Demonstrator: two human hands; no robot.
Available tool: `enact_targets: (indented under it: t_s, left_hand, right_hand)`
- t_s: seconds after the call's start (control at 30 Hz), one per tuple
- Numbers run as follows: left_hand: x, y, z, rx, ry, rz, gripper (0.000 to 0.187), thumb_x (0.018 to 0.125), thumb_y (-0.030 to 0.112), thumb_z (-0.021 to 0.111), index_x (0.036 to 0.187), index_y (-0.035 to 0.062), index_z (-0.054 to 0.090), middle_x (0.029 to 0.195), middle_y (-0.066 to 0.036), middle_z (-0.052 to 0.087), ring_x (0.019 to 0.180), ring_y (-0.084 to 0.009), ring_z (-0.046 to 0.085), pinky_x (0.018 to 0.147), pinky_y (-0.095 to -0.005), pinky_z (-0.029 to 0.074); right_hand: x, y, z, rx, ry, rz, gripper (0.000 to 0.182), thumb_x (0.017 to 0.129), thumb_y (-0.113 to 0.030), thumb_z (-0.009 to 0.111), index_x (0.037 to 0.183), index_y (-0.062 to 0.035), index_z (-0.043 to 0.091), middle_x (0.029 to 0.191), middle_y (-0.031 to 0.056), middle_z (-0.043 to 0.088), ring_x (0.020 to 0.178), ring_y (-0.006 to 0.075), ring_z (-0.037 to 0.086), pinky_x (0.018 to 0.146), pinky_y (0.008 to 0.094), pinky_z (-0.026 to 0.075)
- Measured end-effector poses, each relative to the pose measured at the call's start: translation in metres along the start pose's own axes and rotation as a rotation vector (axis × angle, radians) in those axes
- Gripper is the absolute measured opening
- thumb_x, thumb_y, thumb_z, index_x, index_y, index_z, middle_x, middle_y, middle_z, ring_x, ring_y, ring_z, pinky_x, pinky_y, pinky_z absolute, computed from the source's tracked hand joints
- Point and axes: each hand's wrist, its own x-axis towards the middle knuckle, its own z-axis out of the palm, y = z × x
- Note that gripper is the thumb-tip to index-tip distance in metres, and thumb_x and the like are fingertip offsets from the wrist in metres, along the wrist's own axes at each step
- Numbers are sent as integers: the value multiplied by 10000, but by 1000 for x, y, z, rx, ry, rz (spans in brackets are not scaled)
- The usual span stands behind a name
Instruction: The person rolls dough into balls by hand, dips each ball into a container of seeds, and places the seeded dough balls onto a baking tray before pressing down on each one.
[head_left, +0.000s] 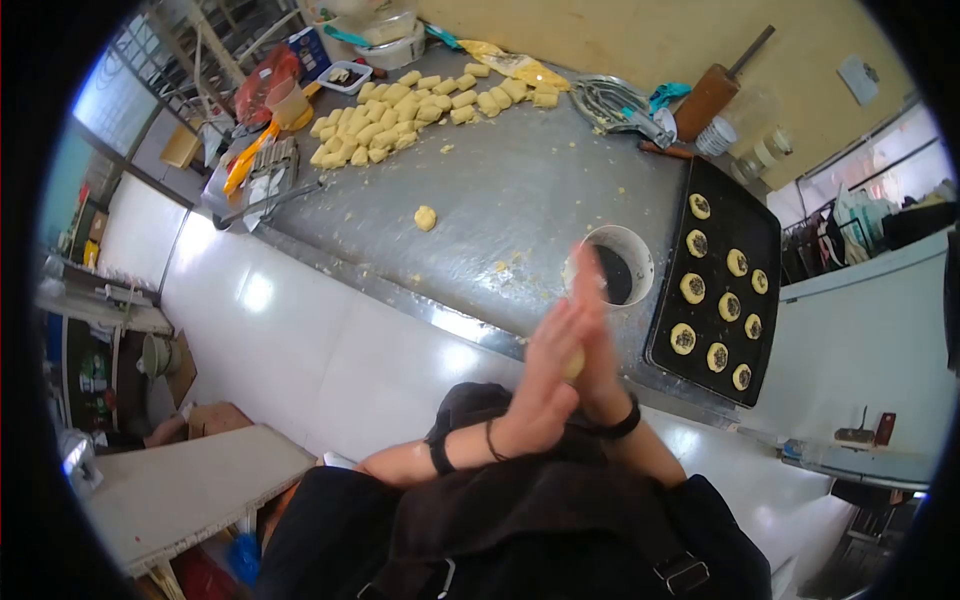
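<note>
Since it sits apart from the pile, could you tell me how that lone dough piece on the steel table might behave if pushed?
The lone dough piece looks soft, so it would probably dent rather than break. Its rounded lump shape suggests it may roll a little. The steel table looks smooth, with crumbs about, so it might slide instead.

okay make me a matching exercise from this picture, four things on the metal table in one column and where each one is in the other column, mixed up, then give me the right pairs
Things:
1. dough ball
2. black baking tray
3. white cup
4. pile of cut dough pieces

Places:
A. at the far end of the metal table
B. pressed between the palms of the left hand and right hand
C. on the table just left of the tray
D. along the right edge of the table, carrying topped cookies

Pairs: 1-B, 2-D, 3-C, 4-A
</note>
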Motion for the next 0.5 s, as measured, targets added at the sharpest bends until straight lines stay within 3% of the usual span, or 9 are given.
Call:
enact_targets:
  t_s: [0.03, 0.07, 0.17, 0.23, 0.27, 0.3, 0.37, 0.43, 0.5]
  left_hand:
    - [10, -3, -7, -151, 68, -13, 703, 957, 463, 354, 1438, -33, 222, 1498, -191, 245, 1412, -304, 189, 1137, -392, 153]
    - [24, -5, -22, -162, 177, -155, 714, 962, 505, 308, 1439, -21, 233, 1477, -205, 289, 1401, -292, 219, 1136, -401, 151]
    - [30, -44, -33, 359, 66, -131, 719, 964, 462, 367, 1451, -27, 164, 1505, -194, 215, 1407, -304, 190, 1147, -395, 137]
    - [20, -28, 2, -100, -14, -81, 706, 969, 459, 353, 1448, -27, 175, 1507, -194, 206, 1405, -297, 191, 1149, -391, 123]
    - [21, -31, -2, 129, -82, 58, 676, 982, 445, 328, 1442, -33, 195, 1500, -196, 225, 1405, -290, 193, 1147, -391, 120]
    - [31, -36, -7, 14, 16, -28, 650, 987, 425, 322, 1436, -32, 215, 1494, -196, 240, 1405, -285, 199, 1147, -384, 123]
    - [63, -51, -24, -203, 244, -222, 599, 998, 385, 309, 1425, -31, 254, 1482, -196, 270, 1403, -274, 210, 1146, -371, 128]
    - [75, -68, -39, 256, 221, -100, 512, 1003, 287, 297, 1411, -22, 294, 1460, -182, 320, 1393, -250, 241, 1140, -348, 164]
    - [57, -78, -12, 106, 158, -280, 507, 975, 240, 347, 1409, -19, 303, 1467, -165, 314, 1387, -257, 254, 1139, -365, 171]
  right_hand:
    - [5, 4, -4, 4, 35, 31, 746, 976, -523, 160, 1460, 44, 134, 1539, 184, 129, 1427, 302, 107, 1145, 408, 67]
    - [-6, 3, 10, -90, 3, -55, 728, 979, -500, 176, 1463, 43, 136, 1541, 183, 126, 1431, 293, 97, 1146, 410, 57]
    - [16, -20, 2, -29, 24, -164, 743, 971, -514, 215, 1456, 46, 157, 1530, 191, 154, 1429, 295, 104, 1146, 406, 51]
    - [46, -11, -9, 61, 222, -150, 765, 960, -538, 229, 1454, 44, 168, 1527, 197, 162, 1428, 302, 109, 1147, 412, 55]
    - [47, -3, -12, 92, 242, -105, 770, 957, -542, 232, 1453, 43, 172, 1527, 198, 162, 1428, 301, 112, 1147, 411, 57]
    - [48, 4, -14, 125, 262, -60, 775, 953, -547, 234, 1453, 42, 176, 1527, 198, 162, 1428, 300, 114, 1147, 410, 58]
    - [18, 25, -7, 177, 77, 79, 768, 952, -538, 230, 1453, 41, 185, 1529, 195, 157, 1428, 288, 116, 1146, 396, 58]
    - [28, 39, -17, 9, 37, -169, 792, 943, -567, 233, 1450, 40, 194, 1524, 196, 174, 1423, 280, 140, 1147, 390, 76]
    - [56, 38, -30, 151, 106, -153, 802, 936, -581, 240, 1448, 35, 200, 1523, 195, 176, 1424, 279, 137, 1148, 394, 70]
